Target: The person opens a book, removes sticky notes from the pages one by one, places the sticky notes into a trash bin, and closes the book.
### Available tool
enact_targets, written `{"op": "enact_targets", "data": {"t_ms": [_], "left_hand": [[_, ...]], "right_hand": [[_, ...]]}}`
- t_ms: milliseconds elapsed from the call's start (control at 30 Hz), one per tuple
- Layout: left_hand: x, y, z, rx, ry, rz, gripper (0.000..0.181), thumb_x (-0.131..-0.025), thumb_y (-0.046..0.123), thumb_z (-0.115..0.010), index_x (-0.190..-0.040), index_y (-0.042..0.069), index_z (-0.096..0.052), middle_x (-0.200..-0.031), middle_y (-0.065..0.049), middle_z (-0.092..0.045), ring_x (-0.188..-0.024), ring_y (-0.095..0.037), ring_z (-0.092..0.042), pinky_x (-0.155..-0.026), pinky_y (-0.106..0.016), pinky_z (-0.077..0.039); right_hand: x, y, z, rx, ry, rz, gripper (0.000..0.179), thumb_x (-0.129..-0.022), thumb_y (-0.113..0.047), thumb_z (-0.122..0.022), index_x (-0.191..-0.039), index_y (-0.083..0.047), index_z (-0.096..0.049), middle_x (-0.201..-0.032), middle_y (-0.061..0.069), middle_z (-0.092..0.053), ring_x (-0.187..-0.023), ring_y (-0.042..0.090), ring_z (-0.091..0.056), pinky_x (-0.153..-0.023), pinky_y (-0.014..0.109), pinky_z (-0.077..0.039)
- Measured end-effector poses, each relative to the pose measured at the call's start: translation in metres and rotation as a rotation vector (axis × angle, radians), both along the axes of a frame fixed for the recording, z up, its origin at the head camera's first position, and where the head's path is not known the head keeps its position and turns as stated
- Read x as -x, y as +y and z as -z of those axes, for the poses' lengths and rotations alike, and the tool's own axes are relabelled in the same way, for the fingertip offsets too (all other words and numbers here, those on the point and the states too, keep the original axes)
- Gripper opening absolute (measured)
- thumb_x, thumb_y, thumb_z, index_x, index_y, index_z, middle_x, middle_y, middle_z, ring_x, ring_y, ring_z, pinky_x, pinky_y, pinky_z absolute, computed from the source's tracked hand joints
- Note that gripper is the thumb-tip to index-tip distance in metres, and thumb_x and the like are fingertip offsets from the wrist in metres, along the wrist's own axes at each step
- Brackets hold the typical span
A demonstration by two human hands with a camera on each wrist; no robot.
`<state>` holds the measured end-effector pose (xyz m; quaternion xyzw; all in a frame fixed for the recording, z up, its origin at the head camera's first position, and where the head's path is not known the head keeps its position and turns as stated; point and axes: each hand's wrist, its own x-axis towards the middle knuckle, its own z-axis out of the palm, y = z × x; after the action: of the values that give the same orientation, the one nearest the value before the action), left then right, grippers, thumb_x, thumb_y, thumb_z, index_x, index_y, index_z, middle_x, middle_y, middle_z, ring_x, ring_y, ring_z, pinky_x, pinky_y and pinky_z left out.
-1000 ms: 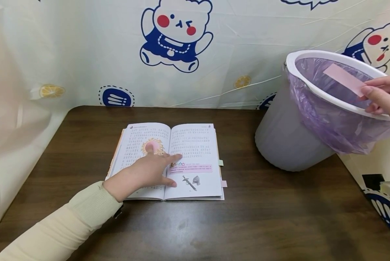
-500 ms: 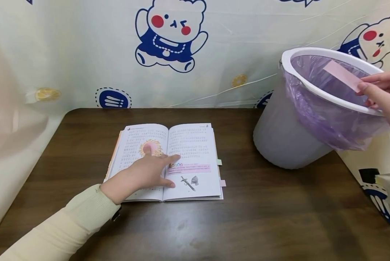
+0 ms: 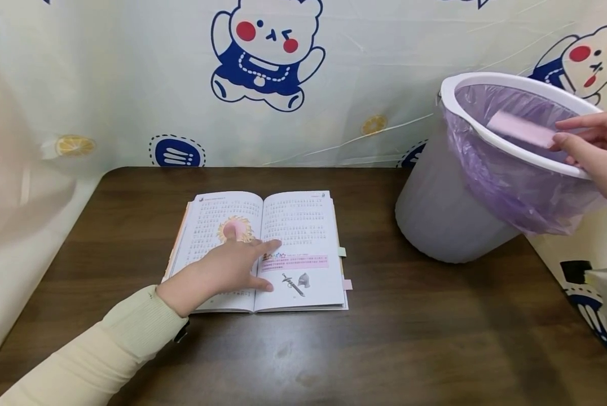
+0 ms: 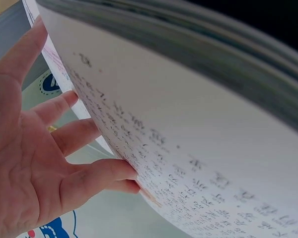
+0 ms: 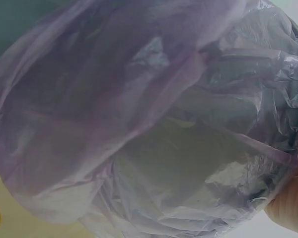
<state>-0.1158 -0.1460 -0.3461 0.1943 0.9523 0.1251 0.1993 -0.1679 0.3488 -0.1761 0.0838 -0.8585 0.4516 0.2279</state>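
Observation:
An open book with printed text and small pictures lies on the table. My left hand rests on it, fingers spread across the left page and the middle fold. In the left wrist view the fingertips touch the page. At the right, my right hand is over the rim of a grey bin, with a gap between thumb and index finger. A blurred pink paper slip is just beyond the fingertips, over the opening. In the right wrist view only the hand's edge shows, and the slip is not visible.
A purple plastic bag lines the bin and folds over its white rim. Small coloured tabs stick out from the book's right side. A patterned cloth hangs behind the dark wooden table.
The pink slip has dropped lower and leftward from between the right thumb and index finger, which have parted slightly. The left hand stays on the book.

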Motion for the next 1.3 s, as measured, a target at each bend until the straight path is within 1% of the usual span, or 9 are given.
{"op": "enact_targets", "data": {"t_ms": [233, 467, 567, 700, 767, 867, 967, 1200, 1300], "left_hand": [[0.001, 0.000, 0.001, 0.002, 0.005, 0.008, 0.090, -0.082, 0.046, -0.086, -0.157, 0.020, -0.045, -0.151, -0.016, -0.052, -0.129, -0.037, -0.057, -0.064, -0.033, -0.052], [0.001, -0.001, 0.001, 0.001, 0.004, 0.006, 0.090, -0.081, 0.045, -0.086, -0.157, 0.020, -0.045, -0.151, -0.016, -0.052, -0.131, -0.037, -0.056, -0.064, -0.033, -0.053], [0.000, 0.000, 0.000, 0.000, 0.004, 0.006, 0.090, -0.081, 0.045, -0.086, -0.157, 0.020, -0.045, -0.151, -0.016, -0.052, -0.130, -0.037, -0.057, -0.063, -0.034, -0.052], [0.000, 0.000, -0.001, 0.010, 0.000, 0.005, 0.089, -0.083, 0.046, -0.085, -0.158, 0.020, -0.044, -0.151, -0.016, -0.052, -0.131, -0.036, -0.056, -0.071, -0.040, -0.056], [-0.001, -0.001, -0.002, 0.012, 0.001, 0.009, 0.089, -0.083, 0.046, -0.085, -0.158, 0.020, -0.044, -0.151, -0.016, -0.052, -0.131, -0.036, -0.056, -0.073, -0.041, -0.055], [-0.001, -0.001, -0.002, 0.007, -0.001, 0.006, 0.089, -0.083, 0.046, -0.085, -0.158, 0.020, -0.044, -0.151, -0.016, -0.052, -0.130, -0.036, -0.057, -0.070, -0.038, -0.055], [-0.001, -0.001, -0.002, 0.006, 0.000, 0.005, 0.089, -0.083, 0.046, -0.085, -0.158, 0.020, -0.044, -0.151, -0.015, -0.052, -0.130, -0.035, -0.057, -0.070, -0.037, -0.054], [0.000, -0.001, -0.002, 0.006, -0.006, -0.004, 0.090, -0.082, 0.045, -0.086, -0.158, 0.020, -0.044, -0.151, -0.016, -0.052, -0.128, -0.036, -0.058, -0.066, -0.036, -0.053], [0.000, 0.000, -0.002, 0.013, -0.006, -0.002, 0.090, -0.083, 0.046, -0.085, -0.158, 0.021, -0.043, -0.151, -0.015, -0.052, -0.130, -0.036, -0.057, -0.072, -0.039, -0.055]], "right_hand": [[0.001, 0.002, -0.001, -0.010, -0.018, -0.039, 0.047, -0.094, 0.009, -0.063, -0.093, -0.037, -0.075, -0.069, -0.023, -0.070, -0.050, -0.007, -0.057, -0.051, 0.005, -0.041], [0.000, 0.001, 0.000, -0.003, -0.027, -0.035, 0.046, -0.094, 0.009, -0.063, -0.092, -0.036, -0.075, -0.069, -0.023, -0.070, -0.050, -0.007, -0.058, -0.052, 0.005, -0.042], [-0.001, -0.002, 0.000, 0.013, -0.001, -0.023, 0.044, -0.094, 0.008, -0.063, -0.091, -0.034, -0.076, -0.069, -0.022, -0.069, -0.050, -0.007, -0.057, -0.051, 0.005, -0.041], [-0.002, -0.008, 0.002, 0.022, 0.060, 0.031, 0.042, -0.094, 0.006, -0.061, -0.090, -0.033, -0.076, -0.068, -0.023, -0.068, -0.050, -0.008, -0.055, -0.049, 0.006, -0.039], [-0.003, -0.010, 0.002, 0.022, 0.073, 0.065, 0.042, -0.095, 0.004, -0.060, -0.090, -0.035, -0.075, -0.068, -0.025, -0.068, -0.050, -0.008, -0.055, -0.050, 0.006, -0.039], [-0.005, -0.013, 0.001, 0.030, 0.073, 0.107, 0.040, -0.096, 0.002, -0.060, -0.090, -0.036, -0.073, -0.069, -0.026, -0.068, -0.050, -0.009, -0.056, -0.051, 0.005, -0.040], [-0.008, -0.017, -0.001, 0.029, 0.075, 0.140, 0.036, -0.098, -0.001, -0.061, -0.092, -0.035, -0.072, -0.070, -0.026, -0.067, -0.051, -0.009, -0.056, -0.052, 0.005, -0.040], [-0.018, -0.030, 0.001, -0.076, 0.163, 0.213, 0.025, -0.099, -0.009, -0.065, -0.099, -0.032, -0.074, -0.075, -0.027, -0.063, -0.059, -0.007, -0.053, -0.055, 0.006, -0.036], [-0.025, -0.038, 0.001, -0.111, 0.219, 0.236, 0.021, -0.100, -0.013, -0.065, -0.109, -0.027, -0.077, -0.081, -0.029, -0.062, -0.064, -0.008, -0.053, -0.061, 0.005, -0.037]]}}
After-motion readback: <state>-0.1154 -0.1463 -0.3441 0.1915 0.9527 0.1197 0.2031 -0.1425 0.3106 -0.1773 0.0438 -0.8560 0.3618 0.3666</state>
